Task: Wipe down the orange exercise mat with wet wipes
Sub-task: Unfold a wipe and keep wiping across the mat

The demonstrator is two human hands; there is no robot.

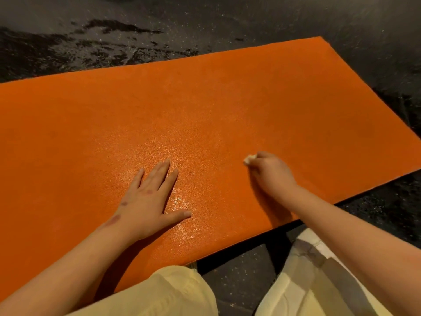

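Observation:
The orange exercise mat (205, 106) lies flat on the dark floor and fills most of the view. My left hand (148, 199) rests palm down on it near the front edge, fingers straight and spread. My right hand (271, 172) is curled round a small white wet wipe (249, 158), which pokes out past the knuckles and touches the mat. A glossy wet patch shines on the mat between and ahead of my hands.
Dark speckled rubber floor (205, 23) surrounds the mat, with wet-looking black streaks at the upper left. My knees in pale yellow trousers (173, 293) sit at the mat's front edge. The mat's far right corner ends near the top right.

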